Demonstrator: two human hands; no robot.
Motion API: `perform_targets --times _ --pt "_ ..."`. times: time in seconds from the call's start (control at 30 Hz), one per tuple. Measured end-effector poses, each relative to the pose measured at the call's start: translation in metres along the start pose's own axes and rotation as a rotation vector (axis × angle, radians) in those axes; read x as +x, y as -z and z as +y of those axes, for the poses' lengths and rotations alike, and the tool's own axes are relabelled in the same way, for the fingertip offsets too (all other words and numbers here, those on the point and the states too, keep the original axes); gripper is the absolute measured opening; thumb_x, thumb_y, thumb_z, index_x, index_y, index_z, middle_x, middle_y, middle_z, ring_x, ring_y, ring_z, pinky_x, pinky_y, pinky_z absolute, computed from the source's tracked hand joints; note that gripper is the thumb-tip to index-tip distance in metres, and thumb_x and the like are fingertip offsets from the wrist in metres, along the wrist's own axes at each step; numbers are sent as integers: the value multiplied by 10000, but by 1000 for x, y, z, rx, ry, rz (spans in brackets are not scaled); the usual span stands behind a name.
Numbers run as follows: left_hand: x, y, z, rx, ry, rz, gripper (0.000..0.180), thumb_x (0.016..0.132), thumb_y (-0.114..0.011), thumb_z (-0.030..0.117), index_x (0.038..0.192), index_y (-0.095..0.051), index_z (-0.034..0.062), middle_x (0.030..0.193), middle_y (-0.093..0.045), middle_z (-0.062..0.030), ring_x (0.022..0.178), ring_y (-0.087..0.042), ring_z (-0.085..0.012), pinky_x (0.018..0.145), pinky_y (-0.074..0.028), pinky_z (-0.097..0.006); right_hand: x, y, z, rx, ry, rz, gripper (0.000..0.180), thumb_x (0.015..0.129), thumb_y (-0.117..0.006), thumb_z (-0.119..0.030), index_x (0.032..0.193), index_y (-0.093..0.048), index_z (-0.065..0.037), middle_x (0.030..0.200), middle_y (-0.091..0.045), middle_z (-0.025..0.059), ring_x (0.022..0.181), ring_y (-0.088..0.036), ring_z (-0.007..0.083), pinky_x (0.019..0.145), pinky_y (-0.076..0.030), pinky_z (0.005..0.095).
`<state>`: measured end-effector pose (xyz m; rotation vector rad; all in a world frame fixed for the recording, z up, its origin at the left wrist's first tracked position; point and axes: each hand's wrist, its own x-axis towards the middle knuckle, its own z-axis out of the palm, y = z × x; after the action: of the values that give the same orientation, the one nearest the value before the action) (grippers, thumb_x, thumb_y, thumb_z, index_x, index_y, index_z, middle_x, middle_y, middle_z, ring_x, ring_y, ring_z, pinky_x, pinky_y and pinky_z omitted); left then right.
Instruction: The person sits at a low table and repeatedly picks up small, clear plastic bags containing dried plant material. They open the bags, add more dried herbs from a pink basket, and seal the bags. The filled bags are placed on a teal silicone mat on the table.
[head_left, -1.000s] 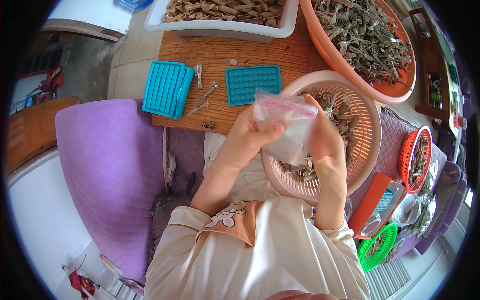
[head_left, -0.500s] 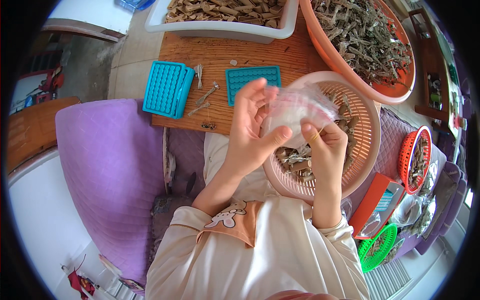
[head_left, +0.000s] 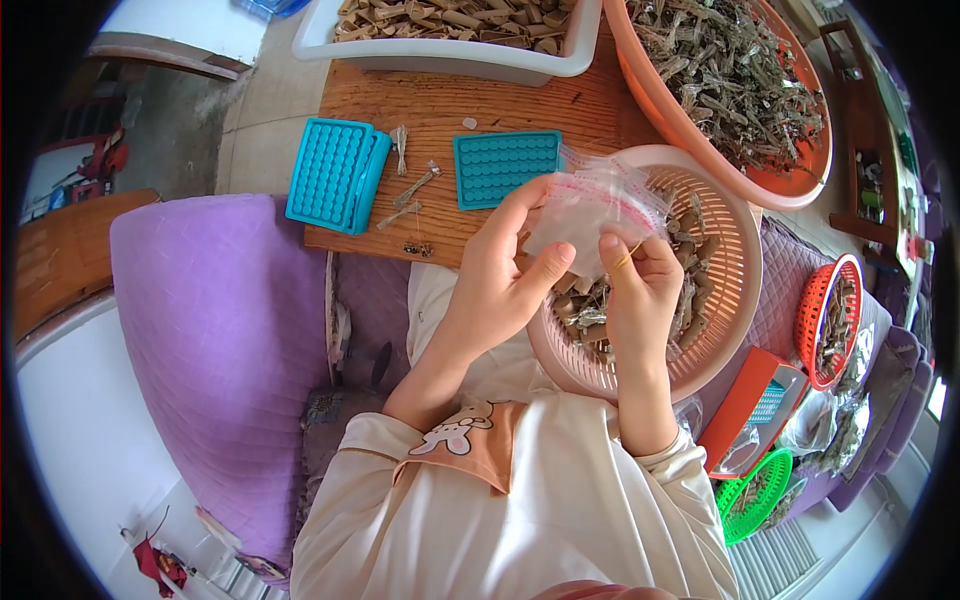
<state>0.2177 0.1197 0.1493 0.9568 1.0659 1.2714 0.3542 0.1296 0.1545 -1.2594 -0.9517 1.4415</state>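
Observation:
Between my two hands is a bundle of clear plastic zip bags point(head_left: 590, 218) with pinkish-red stripes along the closures. My left hand point(head_left: 505, 265) grips its left side, thumb in front and fingers behind. At the lower right corner my right hand point(head_left: 645, 290) pinches the bags between thumb and curled fingers. A thin yellow loop, apparently a rubber band point(head_left: 626, 257), shows at the right fingertips. Beneath the hands sits a pink slotted basket point(head_left: 742, 290) holding brown dried pieces and small clear-wrapped bundles, partly hidden by the right hand.
The wooden table point(head_left: 450, 105) bears stacked blue molded trays point(head_left: 335, 175), a single blue tray point(head_left: 505, 168) and small tied bundles point(head_left: 415, 185). Behind stand a white tub point(head_left: 450, 62) of brown pieces and an orange basin point(head_left: 640, 95) of wrapped bundles. Red point(head_left: 808, 320) and green point(head_left: 728, 500) baskets lie right.
The bag bundle has tilted and spread flatter, showing more of its striped edges. My left fingers have curled in behind it, and my right hand has shifted slightly left.

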Motion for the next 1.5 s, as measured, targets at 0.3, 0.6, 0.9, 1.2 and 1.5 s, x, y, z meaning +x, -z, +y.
perform_targets --times 0.3,0.6,0.9,1.2,1.5 --pt "1 11 -3 200 -171 113 439 773 -627 107 1166 -459 6 1086 -547 -129 946 -551 -185 806 -430 -293 -6 -14 5 -83 189 -41 241 793 -542 71 1034 -533 56 925 -584 54 844 -537 76 744 -435 205" --pt "-2 19 -7 320 -263 82 481 765 -639 81 1184 -418 -1 1132 -493 -132 1029 -504 -201 872 -414 -324 -4 -17 19 -80 302 -126 314 724 -611 75 1024 -520 64 972 -585 111 896 -560 148 807 -436 260" --pt "0 17 -2 373 -380 128 493 692 -588 26 1166 -451 17 1065 -559 -134 994 -537 -200 904 -365 -316 -3 -14 19 -169 460 -76 458 666 -697 9 1075 -493 40 975 -590 118 871 -576 163 768 -455 274" --pt "0 10 -10 299 -255 155 423 740 -554 -26 1153 -468 3 1054 -555 -137 963 -552 -198 875 -392 -302 -5 -1 25 -362 432 -97 457 683 -663 43 1084 -443 38 993 -555 113 934 -545 178 825 -432 282" --pt "-5 7 -14 169 -242 198 255 764 -524 -61 1009 -546 7 933 -579 -95 823 -569 -150 660 -466 -244 -4 -10 19 -412 514 -18 323 701 -649 39 979 -485 26 877 -622 141 778 -612 165 711 -478 262"
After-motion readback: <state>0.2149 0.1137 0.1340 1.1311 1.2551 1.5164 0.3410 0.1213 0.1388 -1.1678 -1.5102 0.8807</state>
